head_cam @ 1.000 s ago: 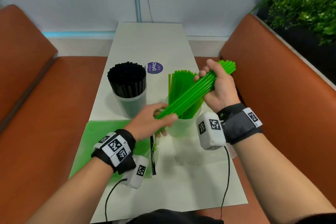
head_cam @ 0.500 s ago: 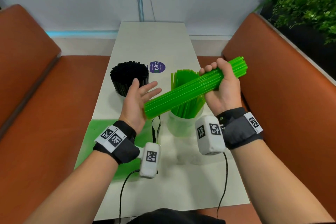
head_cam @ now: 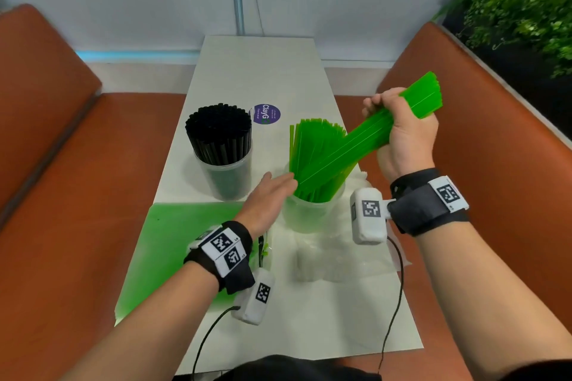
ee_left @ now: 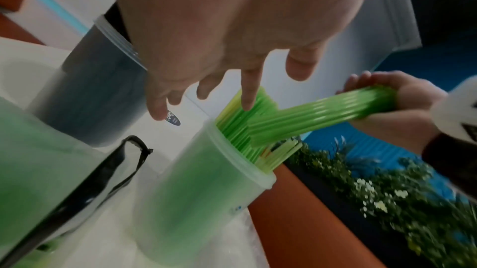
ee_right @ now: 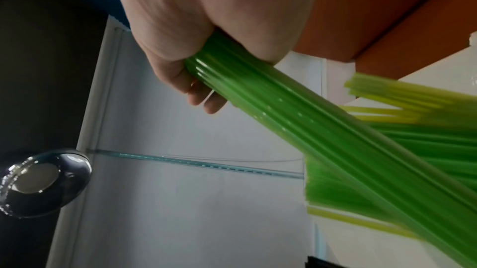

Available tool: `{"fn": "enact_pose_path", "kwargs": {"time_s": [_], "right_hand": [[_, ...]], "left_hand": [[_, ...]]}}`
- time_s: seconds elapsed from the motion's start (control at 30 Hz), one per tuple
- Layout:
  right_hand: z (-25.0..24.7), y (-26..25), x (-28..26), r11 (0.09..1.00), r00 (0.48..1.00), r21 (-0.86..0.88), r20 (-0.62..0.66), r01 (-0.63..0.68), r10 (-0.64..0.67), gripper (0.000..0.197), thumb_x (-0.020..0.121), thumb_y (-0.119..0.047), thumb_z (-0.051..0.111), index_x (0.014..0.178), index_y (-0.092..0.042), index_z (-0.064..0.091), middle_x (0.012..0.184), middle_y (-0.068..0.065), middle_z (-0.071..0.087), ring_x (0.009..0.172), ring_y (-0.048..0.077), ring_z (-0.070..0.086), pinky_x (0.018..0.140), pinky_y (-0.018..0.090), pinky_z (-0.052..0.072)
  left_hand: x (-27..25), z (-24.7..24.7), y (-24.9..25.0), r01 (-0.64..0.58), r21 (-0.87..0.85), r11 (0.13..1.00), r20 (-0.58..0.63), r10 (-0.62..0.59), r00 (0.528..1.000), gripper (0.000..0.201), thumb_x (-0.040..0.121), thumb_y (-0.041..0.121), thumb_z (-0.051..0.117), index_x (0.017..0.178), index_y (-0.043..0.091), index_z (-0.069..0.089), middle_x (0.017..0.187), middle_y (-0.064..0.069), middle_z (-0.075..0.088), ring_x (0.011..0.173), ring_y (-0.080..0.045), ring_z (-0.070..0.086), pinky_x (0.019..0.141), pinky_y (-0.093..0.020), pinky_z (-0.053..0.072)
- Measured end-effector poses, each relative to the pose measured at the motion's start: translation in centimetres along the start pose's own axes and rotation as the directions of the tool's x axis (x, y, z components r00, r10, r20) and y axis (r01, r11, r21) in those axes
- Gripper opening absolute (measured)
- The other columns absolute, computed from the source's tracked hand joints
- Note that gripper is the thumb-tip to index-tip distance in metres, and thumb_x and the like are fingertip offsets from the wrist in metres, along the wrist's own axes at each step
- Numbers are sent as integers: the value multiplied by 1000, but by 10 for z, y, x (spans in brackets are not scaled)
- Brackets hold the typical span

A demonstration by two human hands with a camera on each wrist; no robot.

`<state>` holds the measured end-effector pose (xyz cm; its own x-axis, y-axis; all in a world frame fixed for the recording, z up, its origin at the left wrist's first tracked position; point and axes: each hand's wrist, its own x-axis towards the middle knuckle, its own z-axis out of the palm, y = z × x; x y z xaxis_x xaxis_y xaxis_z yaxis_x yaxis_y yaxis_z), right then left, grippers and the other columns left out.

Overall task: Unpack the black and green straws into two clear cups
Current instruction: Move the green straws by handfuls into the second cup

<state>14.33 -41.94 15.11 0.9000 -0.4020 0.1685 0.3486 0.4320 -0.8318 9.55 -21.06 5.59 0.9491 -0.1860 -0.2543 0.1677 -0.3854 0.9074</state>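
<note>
My right hand [head_cam: 402,130] grips a thick bundle of green straws [head_cam: 365,139] near its upper end, tilted, with the lower end inside the right clear cup [head_cam: 312,213]. More green straws [head_cam: 312,145] stand fanned out in that cup. My left hand [head_cam: 272,195] is open with straight fingers touching the standing green straws at the cup's left side; the left wrist view shows a fingertip [ee_left: 247,101] on them. The left clear cup [head_cam: 226,176] is packed with upright black straws [head_cam: 219,130]. In the right wrist view my fingers curl around the green bundle [ee_right: 296,113].
A green plastic bag [head_cam: 167,244] lies flat on the white table [head_cam: 263,71] at the near left; crumpled clear wrapping [head_cam: 334,257] lies near the green cup. A purple round sticker [head_cam: 266,114] sits behind the cups. Orange benches [head_cam: 62,195] flank the table; plants [head_cam: 520,9] at far right.
My right hand has swung the green bundle's lower end down into the right cup. My left hand dropped from beside the bundle's end to the cup's left side, touching the standing straws.
</note>
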Motion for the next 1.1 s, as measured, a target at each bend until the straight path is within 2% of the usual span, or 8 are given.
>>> {"fn": "enact_pose_path", "kwargs": {"time_s": [0.1, 0.23, 0.47, 0.63, 0.77, 0.9, 1.0, 1.1], "right_hand": [[-8, 5, 5, 989, 998, -138, -13, 62, -65, 9, 82, 0, 66, 80, -8, 63, 83, 17, 65, 75, 23, 63, 77, 35, 54], [-21, 24, 8, 950, 998, -309, -27, 48, -59, 9, 79, -10, 74, 81, -13, 66, 82, -2, 69, 72, 8, 65, 64, 19, 52], [-43, 71, 8, 885, 992, -454, 23, -99, 123, 10, 79, -8, 73, 80, -16, 67, 72, -5, 67, 68, 11, 64, 63, 25, 52], [-37, 94, 3, 810, 981, -580, 92, -88, 173, 17, 79, -9, 73, 78, -24, 66, 74, -7, 70, 73, 13, 68, 75, 37, 56], [-23, 94, 7, 753, 972, -655, 210, 59, 107, 34, 74, -20, 80, 100, -28, 59, 98, -6, 68, 94, 12, 66, 84, 35, 53], [-2, 81, 18, 674, 931, -719, 342, 172, 126, 73, 67, -53, 80, 128, -52, 41, 136, -4, 51, 117, 13, 55, 93, 27, 47], [14, 80, 29, 445, 840, -812, 503, 378, 203, 83, 67, -69, 69, 138, -54, 30, 151, -4, 37, 137, 18, 37, 107, 35, 34], [25, 86, 33, 148, 685, -823, 544, 549, 484, 97, 61, -87, 56, 144, -56, 17, 157, 4, 24, 146, 27, 16, 113, 54, 26]], "left_hand": [[4, 11, -5, 32, 178, 983, 88, -48, 995, 58, 93, 62, 40, 148, 45, 36, 166, 5, -7, 152, -25, -13, 119, -52, -3], [9, 20, -8, 40, 329, 943, 143, -91, 986, 55, 97, 60, 39, 149, 44, 33, 165, 6, -14, 149, -28, -22, 119, -55, -4], [10, 21, -19, 8, 478, 878, 180, -106, 978, 63, 90, 65, 42, 149, 49, 29, 163, 9, -22, 148, -28, -26, 120, -56, -2], [12, 17, -21, 7, 452, 892, 185, -101, 978, 59, 91, 63, 46, 147, 51, 32, 163, 11, -19, 148, -25, -27, 120, -56, -4], [11, 15, -23, 0, 452, 892, 189, -96, 977, 61, 91, 59, 52, 147, 52, 31, 163, 11, -19, 148, -25, -27, 120, -57, -3], [10, 16, -24, -15, 453, 892, 194, -82, 977, 64, 89, 57, 55, 148, 52, 30, 163, 11, -20, 148, -25, -27, 120, -58, -1], [10, 15, -24, -15, 449, 893, 195, -81, 977, 65, 88, 58, 55, 147, 52, 30, 163, 12, -20, 148, -25, -26, 120, -58, 1], [10, 15, -24, -18, 454, 891, 197, -81, 977, 67, 85, 59, 55, 147, 53, 30, 163, 11, -19, 148, -25, -26, 120, -59, 2]]}}
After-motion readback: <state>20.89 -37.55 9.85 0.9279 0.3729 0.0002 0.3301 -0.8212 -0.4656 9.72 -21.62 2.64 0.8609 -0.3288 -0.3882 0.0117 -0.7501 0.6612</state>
